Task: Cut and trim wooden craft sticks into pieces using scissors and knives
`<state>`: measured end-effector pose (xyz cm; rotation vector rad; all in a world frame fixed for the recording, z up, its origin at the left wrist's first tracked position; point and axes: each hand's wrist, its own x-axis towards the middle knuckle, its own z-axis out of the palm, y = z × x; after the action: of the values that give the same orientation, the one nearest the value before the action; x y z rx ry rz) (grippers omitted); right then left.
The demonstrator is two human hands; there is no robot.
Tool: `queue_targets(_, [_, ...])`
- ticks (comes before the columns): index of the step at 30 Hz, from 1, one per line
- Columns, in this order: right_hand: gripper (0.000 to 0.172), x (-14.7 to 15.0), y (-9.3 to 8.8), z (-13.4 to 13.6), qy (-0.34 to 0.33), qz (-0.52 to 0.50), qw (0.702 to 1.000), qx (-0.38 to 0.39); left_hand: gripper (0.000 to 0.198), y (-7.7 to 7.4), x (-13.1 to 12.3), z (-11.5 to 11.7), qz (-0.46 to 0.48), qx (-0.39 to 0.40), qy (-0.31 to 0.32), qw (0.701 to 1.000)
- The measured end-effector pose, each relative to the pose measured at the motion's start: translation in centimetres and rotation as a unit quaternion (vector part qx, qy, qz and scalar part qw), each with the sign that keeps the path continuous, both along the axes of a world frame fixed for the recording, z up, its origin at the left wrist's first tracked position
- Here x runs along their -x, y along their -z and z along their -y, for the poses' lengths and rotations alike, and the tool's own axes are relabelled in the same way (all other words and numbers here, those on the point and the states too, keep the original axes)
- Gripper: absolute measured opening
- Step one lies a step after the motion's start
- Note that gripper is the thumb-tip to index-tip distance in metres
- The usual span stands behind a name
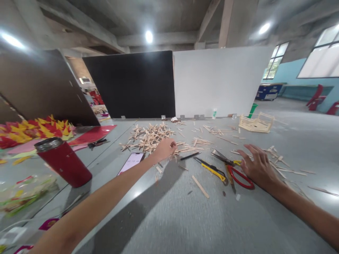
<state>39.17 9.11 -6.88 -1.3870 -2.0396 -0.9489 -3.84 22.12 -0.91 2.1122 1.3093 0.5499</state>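
Your left hand [164, 149], fingers curled closed, rests at the near right edge of the pile of wooden sticks [149, 135], which spreads away from you and leftward across the counter [185, 218]; whether it pinches a stick cannot be told. Your right hand [258, 165] lies open, fingers spread, touching the red-handled scissors [238, 173], well apart from the pile.

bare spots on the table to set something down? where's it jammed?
Free: the grey table in front, between both forearms, bordered by a loose stick and the red tumbler. Also far right, past the stick frame. Crowded: the stick pile at the left hand, and the scissors by the right hand.
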Motion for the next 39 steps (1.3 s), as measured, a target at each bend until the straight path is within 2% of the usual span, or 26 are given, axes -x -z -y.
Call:
queue_targets(4, [0.043, -0.1, 0.2, 0.2, 0.004, 0.006, 1.000, -0.007, 0.038, 0.9, -0.3, -2.6, -0.097, -0.072, 0.024, 0.992])
queue_targets(8, [0.048, -0.3, 0.3, 0.3, 0.013, 0.006, 1.000, -0.005, 0.037, 1.8, -1.4, -4.3, -0.158, -0.097, 0.084, 0.979])
queue_targets(11, [0.047, -0.3, 0.3, 0.3, 0.012, 0.013, 1.000, -0.008, 0.037, 2.3, -2.3, -4.9, -0.175, -0.104, 0.099, 0.974])
queue_targets(19, [0.038, 0.1, 0.0, 0.4, 0.017, 0.041, 0.999, -0.014, 0.037, 2.9, -3.5, -4.7, -0.127, -0.071, 0.093, 0.985])
queue_targets(23, [0.037, 0.2, -0.3, 0.5, 0.018, 0.055, 0.998, -0.013, 0.038, 2.6, -3.6, -3.9, -0.040, -0.021, 0.041, 0.998])
queue_targets(26, [0.035, 0.3, -0.4, 0.5, 0.007, 0.071, 0.997, -0.025, 0.040, 1.9, -3.6, -2.8, 0.056, 0.032, -0.008, 0.998])
queue_targets(28, [0.035, 0.4, -0.5, 0.6, 0.001, 0.082, 0.996, -0.036, 0.040, 1.2, -3.4, -1.7, 0.124, 0.082, -0.018, 0.989])
queue_targets(32, [0.041, 0.6, -0.6, 0.6, -0.006, 0.101, 0.993, -0.054, 0.035, -1.1, -2.5, 1.1, 0.241, 0.194, -0.004, 0.951])
queue_targets(34, [0.044, 0.7, -0.7, 0.5, -0.011, 0.107, 0.992, -0.059, 0.019, -2.4, -2.0, 2.7, 0.289, 0.233, 0.008, 0.929])
queue_targets(36, [0.045, 0.7, -0.7, 0.5, -0.016, 0.112, 0.992, -0.063, 0.009, -3.7, -1.7, 4.4, 0.330, 0.258, 0.020, 0.908])
queue_targets(39, [0.044, 0.6, -0.8, 0.4, -0.021, 0.116, 0.990, -0.070, 0.006, -5.1, -1.7, 6.7, 0.364, 0.281, 0.034, 0.888])
